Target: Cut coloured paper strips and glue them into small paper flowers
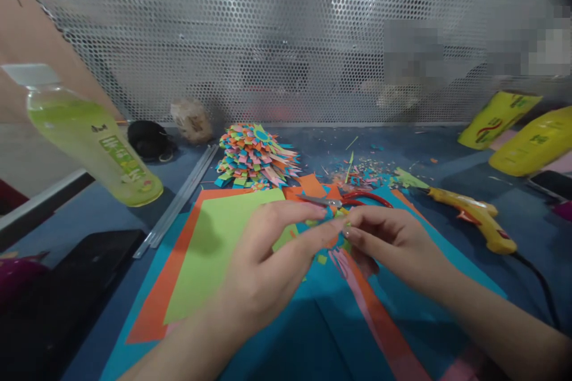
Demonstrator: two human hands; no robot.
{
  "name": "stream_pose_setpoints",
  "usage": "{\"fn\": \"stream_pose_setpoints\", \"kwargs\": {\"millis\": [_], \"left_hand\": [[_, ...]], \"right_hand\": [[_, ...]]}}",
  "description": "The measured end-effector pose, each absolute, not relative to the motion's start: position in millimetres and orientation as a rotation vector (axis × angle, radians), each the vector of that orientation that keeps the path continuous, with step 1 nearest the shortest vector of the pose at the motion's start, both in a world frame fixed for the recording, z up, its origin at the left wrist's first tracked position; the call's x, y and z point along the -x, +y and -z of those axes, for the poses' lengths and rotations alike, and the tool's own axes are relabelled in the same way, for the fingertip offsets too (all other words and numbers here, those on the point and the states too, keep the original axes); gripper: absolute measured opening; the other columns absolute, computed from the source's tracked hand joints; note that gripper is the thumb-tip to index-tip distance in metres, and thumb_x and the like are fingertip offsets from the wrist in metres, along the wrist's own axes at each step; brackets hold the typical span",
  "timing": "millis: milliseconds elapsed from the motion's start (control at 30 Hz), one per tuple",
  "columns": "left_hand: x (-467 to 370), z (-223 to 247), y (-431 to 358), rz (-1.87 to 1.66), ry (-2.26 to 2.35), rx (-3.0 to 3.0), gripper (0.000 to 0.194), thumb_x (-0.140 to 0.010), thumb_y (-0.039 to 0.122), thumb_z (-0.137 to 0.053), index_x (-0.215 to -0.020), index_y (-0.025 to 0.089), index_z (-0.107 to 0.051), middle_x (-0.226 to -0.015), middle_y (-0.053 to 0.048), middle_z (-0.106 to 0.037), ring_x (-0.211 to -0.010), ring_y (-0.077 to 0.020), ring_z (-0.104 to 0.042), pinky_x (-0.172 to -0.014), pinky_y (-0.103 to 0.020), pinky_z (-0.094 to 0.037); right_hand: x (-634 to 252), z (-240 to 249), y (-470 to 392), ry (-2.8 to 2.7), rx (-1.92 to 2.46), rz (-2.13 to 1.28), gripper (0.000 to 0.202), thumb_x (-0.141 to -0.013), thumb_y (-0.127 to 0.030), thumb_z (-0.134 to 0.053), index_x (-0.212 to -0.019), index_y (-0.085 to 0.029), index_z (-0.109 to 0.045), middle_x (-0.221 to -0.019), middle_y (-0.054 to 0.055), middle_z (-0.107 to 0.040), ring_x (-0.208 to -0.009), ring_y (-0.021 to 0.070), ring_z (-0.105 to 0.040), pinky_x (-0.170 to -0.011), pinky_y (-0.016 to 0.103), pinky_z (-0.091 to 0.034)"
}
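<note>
My left hand (pixel 272 259) reaches in from the lower left, its thumb and index finger closed on a small multicoloured paper piece (pixel 333 243). From the other side my right hand (pixel 397 244) pinches the same piece between its fingertips. Blue, orange and green show on it, but the fingers cover most of its shape. Below it, a pink and orange paper strip (pixel 373 303) runs toward me over blue paper sheets (pixel 286 333). Scissors with red handles (pixel 369 195) lie just behind the fingertips. A green sheet (pixel 210 250) and an orange sheet (pixel 152 315) lie left of my hands.
A yellow glue gun (pixel 476 214) lies right, its cord trailing forward. Behind stand a colourful paper-fringe cone (pixel 257 158) and paper scraps (pixel 369 174). Clear glue sticks (pixel 181 199), a green drink bottle (pixel 96 137) and a black phone-like object (pixel 84 292) are left; yellow containers (pixel 534 140) stand right.
</note>
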State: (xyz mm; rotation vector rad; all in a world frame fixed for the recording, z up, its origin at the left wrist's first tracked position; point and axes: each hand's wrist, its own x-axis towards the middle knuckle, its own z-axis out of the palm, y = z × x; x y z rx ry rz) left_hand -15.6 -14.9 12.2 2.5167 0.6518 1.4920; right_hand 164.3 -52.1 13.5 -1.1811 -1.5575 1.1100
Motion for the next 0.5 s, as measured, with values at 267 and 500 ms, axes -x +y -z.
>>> {"fn": "stream_pose_setpoints", "kwargs": {"millis": [267, 500], "left_hand": [[16, -13, -7, -1.334, 0.793, -1.926, 0.050, -0.082, 0.016, -0.053, -0.129, 0.030, -0.041, -0.114, -0.005, -0.061, -0.102, -0.0187, -0.056, -0.081, -0.030, -0.041], [14, -17, -4, -0.988, 0.710, -1.610, 0.039, -0.079, 0.025, -0.061, -0.116, 0.025, -0.051, -0.094, -0.002, -0.065, -0.091, -0.0149, -0.059, -0.078, -0.027, -0.042]], "right_hand": [[-169, -11, -52, -1.852, 1.248, -0.612, 0.021, -0.082, -0.025, -0.050, -0.062, -0.019, -0.050, -0.049, -0.005, -0.047, -0.043, 0.0062, -0.044, -0.044, 0.019, -0.036], [-169, -7, -50, -1.973, 1.215, -0.556, 0.022, -0.082, -0.026, -0.050, -0.061, -0.019, -0.051, -0.051, -0.005, -0.047, -0.047, 0.0066, -0.041, -0.048, 0.020, -0.035]]}}
